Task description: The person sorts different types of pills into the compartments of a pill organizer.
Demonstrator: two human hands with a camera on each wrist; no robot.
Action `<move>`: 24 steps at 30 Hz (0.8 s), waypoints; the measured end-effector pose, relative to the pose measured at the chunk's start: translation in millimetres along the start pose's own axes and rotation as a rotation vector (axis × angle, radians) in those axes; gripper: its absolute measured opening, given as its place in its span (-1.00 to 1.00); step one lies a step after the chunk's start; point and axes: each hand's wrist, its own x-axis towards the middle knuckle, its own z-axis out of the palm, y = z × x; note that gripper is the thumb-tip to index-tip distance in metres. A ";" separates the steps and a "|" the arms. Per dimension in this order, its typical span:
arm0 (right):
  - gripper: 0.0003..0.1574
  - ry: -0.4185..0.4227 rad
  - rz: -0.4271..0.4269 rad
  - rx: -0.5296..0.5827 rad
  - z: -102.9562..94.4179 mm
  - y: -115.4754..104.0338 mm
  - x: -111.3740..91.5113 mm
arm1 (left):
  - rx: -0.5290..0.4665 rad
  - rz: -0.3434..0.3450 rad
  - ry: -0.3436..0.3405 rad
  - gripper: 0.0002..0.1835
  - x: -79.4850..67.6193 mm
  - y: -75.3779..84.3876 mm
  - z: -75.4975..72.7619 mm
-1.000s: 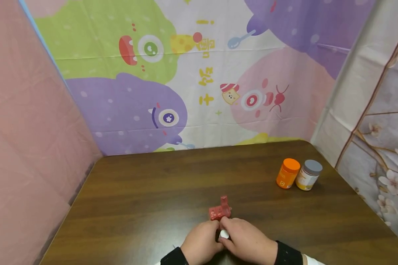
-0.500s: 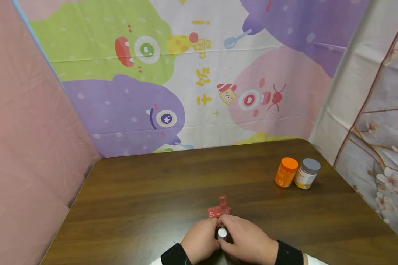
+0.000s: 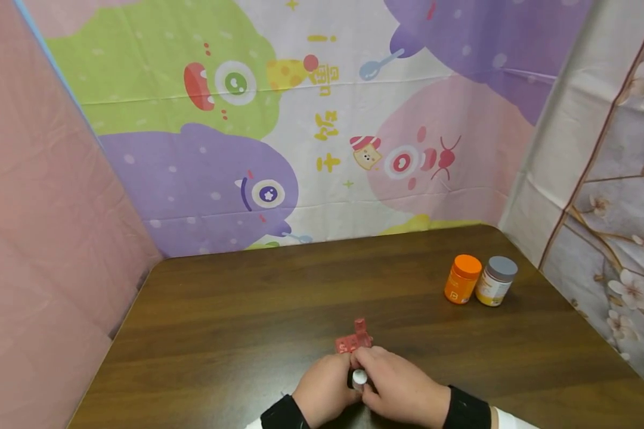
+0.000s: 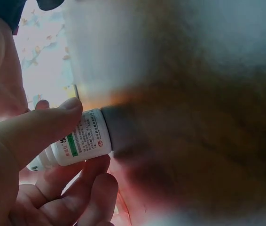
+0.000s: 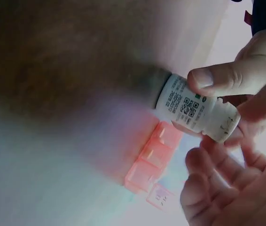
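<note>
A small white medicine bottle with printed label stands between my two hands, its white cap facing up towards the head view. My left hand grips the bottle body, its thumb lying along the label in the left wrist view. My right hand is at the cap end, with its fingers curled close under the cap in the right wrist view. Just beyond the hands lies a red translucent pill box with one lid standing up; the hands hide its near part.
An orange jar and a white jar with a grey lid stand side by side at the right of the brown wooden table. A cartoon-printed cloth hangs behind the table, with a pink cloth on the left.
The bottle's cap end has tilted and turned slightly between the hands, and the right thumb has shifted a little at it. The head view has drifted slightly; pill box and jars stay in place.
</note>
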 end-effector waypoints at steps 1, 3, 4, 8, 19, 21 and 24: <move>-0.71 0.007 0.006 0.001 0.0 0.0 -0.1 | 0.000 -0.002 -0.001 -0.76 0.0 0.1 -0.3; -0.73 0.016 0.030 -0.007 0.1 -0.7 0.5 | 0.007 0.002 0.001 -0.77 0.1 0.2 -0.4; -0.72 0.017 0.046 -0.012 0.4 -1.1 1.2 | 0.009 0.005 0.007 -0.77 0.1 0.5 -0.3; -0.71 0.001 0.083 -0.037 1.9 -3.3 4.6 | 0.025 0.031 0.024 -0.76 0.1 0.3 0.9; -0.61 0.063 -0.018 -0.046 -14.0 -4.3 2.4 | 0.041 0.009 -0.014 -0.74 1.5 -1.5 -2.5; -0.61 0.089 -0.002 -0.057 -19.6 2.3 0.4 | 0.050 0.000 -0.022 -0.73 1.6 -1.4 -3.0; -0.70 0.104 0.069 -0.069 -28.3 17.0 -3.0 | 0.055 -0.009 -0.026 -0.70 1.5 -1.7 -3.7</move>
